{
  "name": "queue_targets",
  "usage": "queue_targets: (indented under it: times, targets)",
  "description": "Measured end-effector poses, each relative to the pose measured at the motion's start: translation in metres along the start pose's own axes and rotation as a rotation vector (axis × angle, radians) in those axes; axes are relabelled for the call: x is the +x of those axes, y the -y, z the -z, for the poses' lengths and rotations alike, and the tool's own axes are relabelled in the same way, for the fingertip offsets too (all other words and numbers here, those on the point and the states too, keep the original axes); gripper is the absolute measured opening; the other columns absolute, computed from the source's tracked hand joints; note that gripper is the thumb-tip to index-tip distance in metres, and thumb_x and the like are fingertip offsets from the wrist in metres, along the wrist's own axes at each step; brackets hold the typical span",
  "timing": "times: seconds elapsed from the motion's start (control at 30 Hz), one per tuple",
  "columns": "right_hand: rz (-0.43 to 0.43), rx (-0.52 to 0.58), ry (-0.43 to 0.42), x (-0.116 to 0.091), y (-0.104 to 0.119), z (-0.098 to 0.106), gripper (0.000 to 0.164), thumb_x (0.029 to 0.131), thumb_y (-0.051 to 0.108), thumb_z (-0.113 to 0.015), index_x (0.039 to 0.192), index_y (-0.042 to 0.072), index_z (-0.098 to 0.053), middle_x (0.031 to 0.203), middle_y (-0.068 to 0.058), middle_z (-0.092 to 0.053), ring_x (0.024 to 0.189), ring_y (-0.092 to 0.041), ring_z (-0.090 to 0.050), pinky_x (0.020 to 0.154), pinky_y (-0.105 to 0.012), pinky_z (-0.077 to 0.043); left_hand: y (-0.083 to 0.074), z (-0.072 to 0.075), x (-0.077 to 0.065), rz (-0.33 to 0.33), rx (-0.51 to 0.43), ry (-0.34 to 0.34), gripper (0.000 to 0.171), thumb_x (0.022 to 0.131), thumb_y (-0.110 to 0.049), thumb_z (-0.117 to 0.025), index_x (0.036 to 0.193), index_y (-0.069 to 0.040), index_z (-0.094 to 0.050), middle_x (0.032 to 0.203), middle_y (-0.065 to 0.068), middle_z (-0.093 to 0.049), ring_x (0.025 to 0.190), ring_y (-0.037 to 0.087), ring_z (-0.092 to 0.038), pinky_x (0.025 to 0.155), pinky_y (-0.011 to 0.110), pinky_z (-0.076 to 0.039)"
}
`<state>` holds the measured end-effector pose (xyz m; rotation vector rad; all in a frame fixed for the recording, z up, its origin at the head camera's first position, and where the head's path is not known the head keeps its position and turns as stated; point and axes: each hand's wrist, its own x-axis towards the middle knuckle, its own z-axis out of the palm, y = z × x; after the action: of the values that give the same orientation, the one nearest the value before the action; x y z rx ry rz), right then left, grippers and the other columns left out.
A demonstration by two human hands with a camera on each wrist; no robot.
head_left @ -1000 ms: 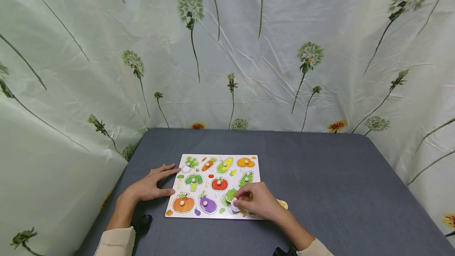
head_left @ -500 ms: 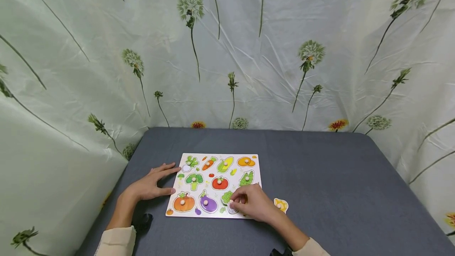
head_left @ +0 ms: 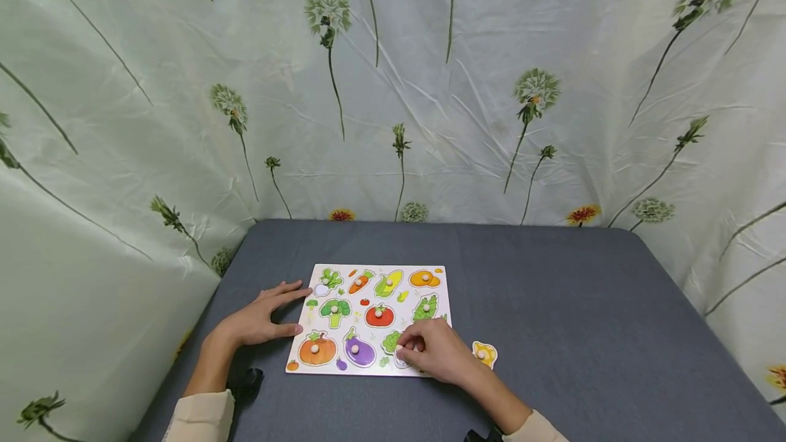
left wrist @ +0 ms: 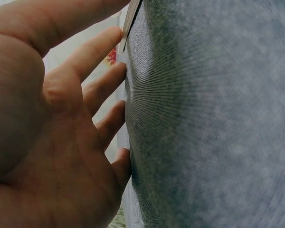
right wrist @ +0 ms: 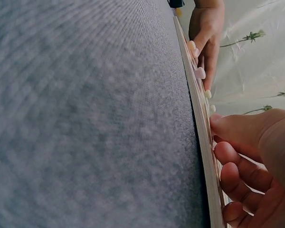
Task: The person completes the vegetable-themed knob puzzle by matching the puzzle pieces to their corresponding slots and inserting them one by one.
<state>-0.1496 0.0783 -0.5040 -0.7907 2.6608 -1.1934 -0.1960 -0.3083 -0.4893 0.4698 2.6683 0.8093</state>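
A white vegetable puzzle board (head_left: 368, 271) lies on the grey table, with several knobbed pieces seated in it. My right hand (head_left: 413, 350) is over the board's bottom right part, fingers curled, pinching a green and white vegetable piece (head_left: 390, 341) that sits low on the board. My left hand (head_left: 265, 316) lies flat on the cloth, its straight fingers touching the board's left edge. The right wrist view shows the board (right wrist: 199, 109) edge-on with my curled fingers (right wrist: 237, 156) against it. In the left wrist view my left hand (left wrist: 99, 95) rests on the cloth with its fingers straight.
A loose yellow piece (head_left: 484, 353) lies on the table just right of the board. The grey cloth table (head_left: 583, 319) stretches far to the right. A floral curtain (head_left: 430, 87) closes in the back and both sides.
My right hand has shifted slightly left and lower with the green and white piece, uncovering the yellow piece on the table. The left hand has not moved.
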Motion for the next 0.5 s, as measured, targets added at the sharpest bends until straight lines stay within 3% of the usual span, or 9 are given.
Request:
queue_targets:
  times: [0.27,0.5]
  targets:
    - [0.065,-0.094,-0.027,-0.0006,0.0004,-0.0008,0.003,0.086,0.019,-0.082,0.087,0.018,-0.079,0.072,0.017,-0.057,0.063,0.002,-0.048,0.056,-0.015,-0.038,0.0008,0.0006,0.0004,0.005,-0.006,-0.001,0.081,0.086,-0.046,-0.079,0.156,-0.02,-0.047,0.168,0.021,-0.029,0.154,0.056,-0.011,0.116,0.08,-0.005]
    - [0.064,-0.094,-0.027,-0.0008,0.0002,-0.0012,0.003,0.086,0.019,-0.082,0.088,0.017,-0.08,0.072,0.017,-0.057,0.063,0.0,-0.05,0.056,-0.015,-0.039,-0.0002,0.0012,-0.0008,-0.019,-0.01,-0.008,0.08,0.086,-0.044,-0.08,0.155,-0.019,-0.048,0.166,0.023,-0.031,0.154,0.057,-0.012,0.117,0.079,-0.004]
